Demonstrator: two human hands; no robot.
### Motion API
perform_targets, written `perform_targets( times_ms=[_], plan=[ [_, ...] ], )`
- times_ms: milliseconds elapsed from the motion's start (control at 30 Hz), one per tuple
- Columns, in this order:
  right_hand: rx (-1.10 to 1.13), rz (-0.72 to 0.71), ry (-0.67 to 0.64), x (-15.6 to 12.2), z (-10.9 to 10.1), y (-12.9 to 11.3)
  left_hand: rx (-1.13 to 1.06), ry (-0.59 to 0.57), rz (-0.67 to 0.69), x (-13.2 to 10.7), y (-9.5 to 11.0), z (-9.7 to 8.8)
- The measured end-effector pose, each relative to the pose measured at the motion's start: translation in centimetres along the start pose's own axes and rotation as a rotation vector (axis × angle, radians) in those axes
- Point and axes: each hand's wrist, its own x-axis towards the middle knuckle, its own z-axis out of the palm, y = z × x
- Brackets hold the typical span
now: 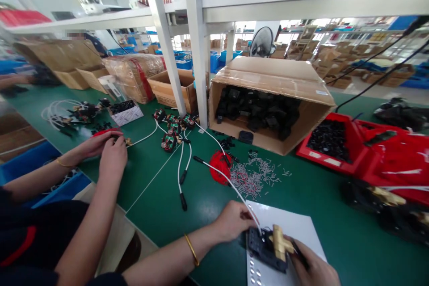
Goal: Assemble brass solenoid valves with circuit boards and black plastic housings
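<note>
Black housing [257, 245] sits between your left hand [233, 222], pinching its far-left corner, and right hand [313, 264], curled against the brass fitting [280, 243], grip unclear.

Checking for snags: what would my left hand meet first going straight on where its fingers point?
Your left hand would likely meet the black housing first, though depth is unclear and the white cable runs close by.

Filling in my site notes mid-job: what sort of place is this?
Most likely a factory assembly workshop: the long green workbench bears a scatter of small grey pieces and a cardboard box on its side, holding many black parts.
</note>
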Motion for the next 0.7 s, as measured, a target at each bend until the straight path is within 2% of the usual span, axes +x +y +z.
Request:
perform_targets(
  times_ms=[67,167,233,300,400,500,633,700],
  plan=[
    [0.053,0.038,-0.009,-0.6,-0.5,-1.5,0.073,-0.036,0.07,-0.3,0.5,-0.1],
    [0.177,0.079,-0.098,-1.4,-1.4,-4.1,0.156,-0.067,0.171,-0.6,0.8,-0.1],
    [0.26,0.104,-0.163,-2.0,-1.7,-5.4,0.194,-0.064,0.206,-0.6,0.7,-0.1],
    [0.301,0.155,-0.157,-2.6,-1.5,-6.3,0.219,-0.048,0.208,-0.3,0.4,0.0],
    [0.309,0.238,-0.076,-3.2,-0.5,-6.8,0.237,-0.031,0.186,0.4,0.4,0.1],
    [0.328,0.267,-0.054,-3.2,-0.3,-6.8,0.26,-0.076,0.184,0.9,0.9,-0.1],
    [0.405,0.221,-0.134,-1.8,-3.0,-6.2,0.296,-0.142,0.183,0.8,1.7,-0.5],
    [0.373,0.23,-0.069,0.0,-4.7,-5.7,0.29,-0.126,0.172,0.5,1.6,-0.6]
  ],
)
